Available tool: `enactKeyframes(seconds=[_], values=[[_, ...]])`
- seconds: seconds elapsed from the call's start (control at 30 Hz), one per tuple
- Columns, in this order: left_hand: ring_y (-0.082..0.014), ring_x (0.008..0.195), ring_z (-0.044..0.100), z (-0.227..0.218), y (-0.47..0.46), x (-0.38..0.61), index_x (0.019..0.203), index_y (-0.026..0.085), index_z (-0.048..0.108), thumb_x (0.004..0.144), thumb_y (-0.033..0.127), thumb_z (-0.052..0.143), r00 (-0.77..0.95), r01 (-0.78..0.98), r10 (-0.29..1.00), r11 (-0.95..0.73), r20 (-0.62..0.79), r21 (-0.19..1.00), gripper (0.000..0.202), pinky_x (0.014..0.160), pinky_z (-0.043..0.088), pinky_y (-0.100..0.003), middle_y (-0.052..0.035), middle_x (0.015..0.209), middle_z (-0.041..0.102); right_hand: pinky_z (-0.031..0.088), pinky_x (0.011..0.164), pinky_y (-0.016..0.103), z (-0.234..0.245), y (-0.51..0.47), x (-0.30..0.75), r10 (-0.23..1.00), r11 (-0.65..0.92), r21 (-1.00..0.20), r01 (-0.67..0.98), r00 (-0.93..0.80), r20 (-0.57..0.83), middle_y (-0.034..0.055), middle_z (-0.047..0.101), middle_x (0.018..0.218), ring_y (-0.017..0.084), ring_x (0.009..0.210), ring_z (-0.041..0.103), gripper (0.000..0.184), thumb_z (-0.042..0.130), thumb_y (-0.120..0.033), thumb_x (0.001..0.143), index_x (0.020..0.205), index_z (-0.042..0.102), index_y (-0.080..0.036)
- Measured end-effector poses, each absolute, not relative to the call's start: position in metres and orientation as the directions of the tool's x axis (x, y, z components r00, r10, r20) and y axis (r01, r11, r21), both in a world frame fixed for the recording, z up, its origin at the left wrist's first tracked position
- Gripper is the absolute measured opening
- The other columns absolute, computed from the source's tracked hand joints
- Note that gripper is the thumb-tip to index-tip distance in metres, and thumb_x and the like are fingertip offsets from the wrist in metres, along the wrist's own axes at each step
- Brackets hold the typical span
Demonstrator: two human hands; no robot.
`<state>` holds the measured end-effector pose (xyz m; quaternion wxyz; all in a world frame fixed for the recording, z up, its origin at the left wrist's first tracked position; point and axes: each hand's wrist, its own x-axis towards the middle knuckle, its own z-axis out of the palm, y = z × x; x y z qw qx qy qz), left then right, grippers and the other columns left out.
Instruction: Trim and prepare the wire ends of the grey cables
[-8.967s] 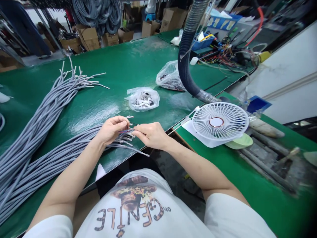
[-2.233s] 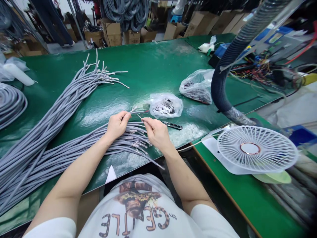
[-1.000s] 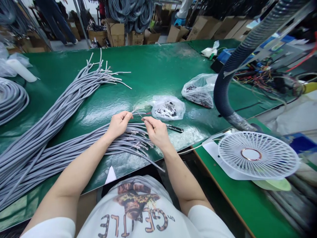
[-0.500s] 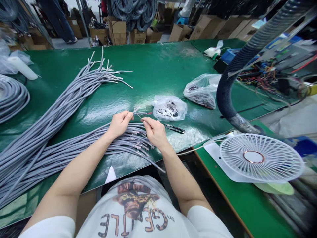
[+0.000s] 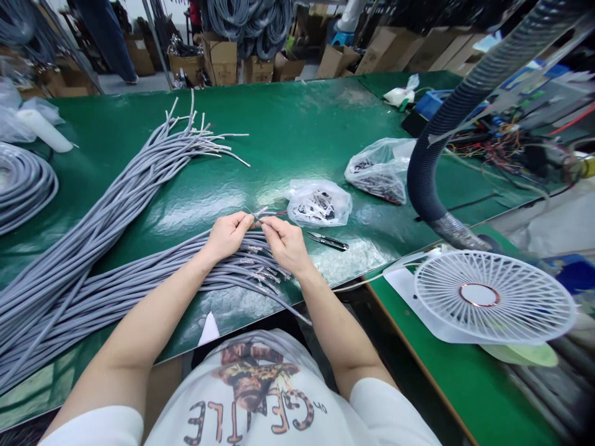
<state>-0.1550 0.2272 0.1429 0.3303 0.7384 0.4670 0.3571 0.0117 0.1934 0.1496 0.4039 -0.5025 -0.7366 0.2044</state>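
Note:
My left hand [image 5: 231, 234] pinches the stripped end of a grey cable, mostly hidden by the fingers. Close beside it, my right hand [image 5: 286, 244] is closed on a thin dark pointed rod [image 5: 253, 215], whose tip reaches over the left fingertips; its exact kind cannot be made out. Beneath both hands lies a bundle of grey cables [image 5: 162, 265], their stripped ends showing bare strands. Thread snips [image 5: 328, 241] rest on the table just right of my right hand. Behind them sits a clear bag of small black and white parts [image 5: 320, 204].
A second bundle of grey cables [image 5: 125, 179] runs across the left of the green table [image 5: 288, 124]. Further right are another bag of small parts [image 5: 377, 173], a ribbed hose [image 5: 425, 167] and a white fan [image 5: 495, 297]. Coiled cable [image 5: 28, 186] lies far left.
My hands have drawn closer together. The dark rod now crosses over the left fingertips, and the frayed strands that stood above them are less visible.

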Motion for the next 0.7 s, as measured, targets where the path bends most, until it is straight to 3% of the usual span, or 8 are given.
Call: enactKeyframes(seconds=[0.17, 0.37, 0.53, 0.7], values=[[-0.0152, 0.072, 0.061, 0.141, 0.228, -0.154, 0.076, 0.015, 0.064, 0.091, 0.042, 0.038, 0.328, 0.452, 0.919, -0.357, 0.220, 0.817, 0.040, 0.071, 0.045, -0.025, -0.0021, 0.073, 0.067, 0.048, 0.075, 0.029, 0.152, 0.180, 0.013, 0.879, 0.466, -0.728, 0.504, -0.167, 0.447, 0.0054, 0.071, 0.083, 0.016, 0.080, 0.065, 0.026, 0.044, -0.025, 0.093, 0.098, 0.069, -0.018], [-0.0139, 0.063, 0.056, 0.134, 0.232, -0.154, 0.077, 0.015, 0.067, 0.089, 0.044, 0.042, 0.272, 0.478, 0.944, -0.300, 0.185, 0.826, 0.040, 0.063, 0.041, -0.025, -0.0004, 0.066, 0.065, 0.049, 0.073, 0.029, 0.186, 0.158, 0.008, 0.681, 0.731, -0.578, 0.362, -0.421, 0.598, 0.0049, 0.071, 0.083, 0.014, 0.073, 0.061, 0.024, 0.045, -0.021, 0.094, 0.101, 0.067, -0.018], [-0.0163, 0.074, 0.062, 0.139, 0.228, -0.156, 0.081, 0.016, 0.070, 0.092, 0.043, 0.039, 0.334, 0.419, 0.924, -0.322, 0.186, 0.849, 0.043, 0.071, 0.044, -0.026, -0.0021, 0.076, 0.069, 0.052, 0.075, 0.027, 0.183, 0.165, 0.025, 0.792, 0.587, -0.633, 0.505, -0.197, 0.578, 0.0057, 0.071, 0.093, 0.014, 0.080, 0.066, 0.024, 0.047, -0.019, 0.093, 0.106, 0.067, -0.019], [-0.0169, 0.080, 0.061, 0.139, 0.226, -0.155, 0.082, 0.017, 0.069, 0.091, 0.036, 0.044, 0.410, 0.470, 0.865, -0.472, 0.289, 0.746, 0.032, 0.077, 0.045, -0.028, -0.0049, 0.084, 0.069, 0.052, 0.075, 0.028, 0.168, 0.164, 0.044, 0.844, 0.466, -0.556, 0.688, -0.158, 0.512, 0.0062, 0.073, 0.090, 0.016, 0.079, 0.067, 0.023, 0.049, -0.024, 0.092, 0.100, 0.070, -0.020]])
